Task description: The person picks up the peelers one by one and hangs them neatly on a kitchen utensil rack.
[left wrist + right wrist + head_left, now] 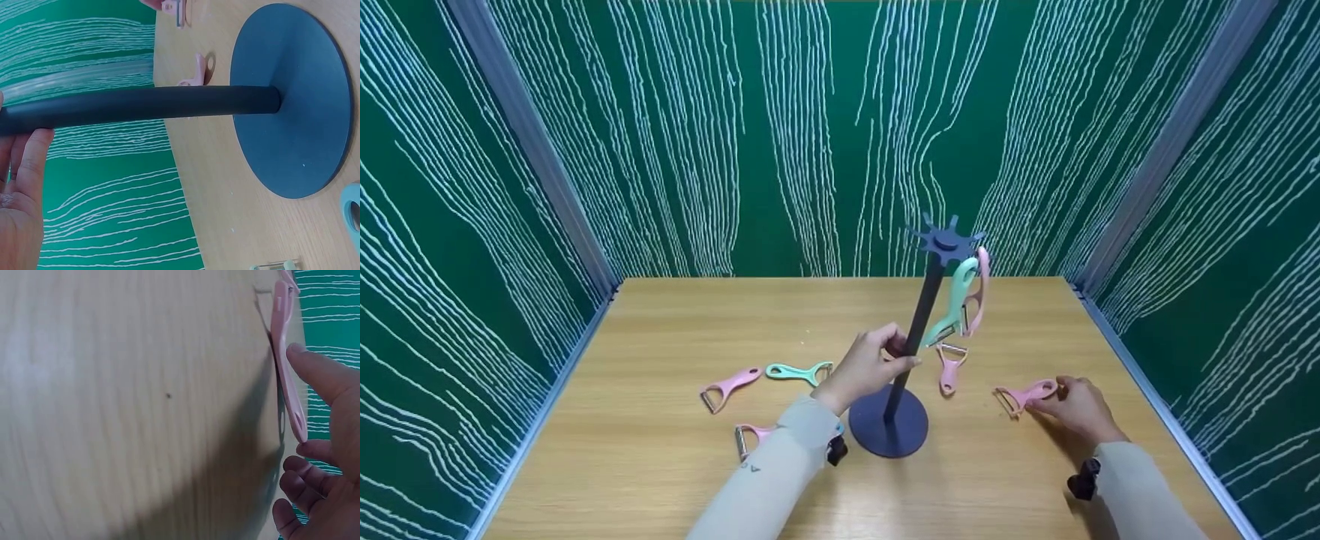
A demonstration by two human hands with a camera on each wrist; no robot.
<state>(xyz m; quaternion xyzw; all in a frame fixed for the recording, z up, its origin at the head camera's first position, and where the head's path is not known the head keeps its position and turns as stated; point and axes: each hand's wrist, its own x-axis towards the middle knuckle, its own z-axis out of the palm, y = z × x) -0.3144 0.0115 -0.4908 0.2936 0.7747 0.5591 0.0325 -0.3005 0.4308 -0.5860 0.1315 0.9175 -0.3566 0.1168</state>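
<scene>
The left hand grips the pole of a dark stand, its fingers curled about the shaft; the stand's round base rests on the wooden table, right of its middle. The right hand pinches the handle of a pink peeler between thumb and fingertip, on the right part of the table, well in from the right edge, the blade directed away from the hand. Whether this peeler touches the tabletop cannot be told.

From the stand's pronged top hang a green peeler and, just beside it, a second pink peeler, both on the side facing the table's right edge. Between the base and the held peeler lies a third pink peeler, blade toward the far edge. Toward the left edge lie a fourth pink peeler and, near its handle end, another green peeler. Nearer the front edge, a fifth pink peeler is partly hidden by the left sleeve.
</scene>
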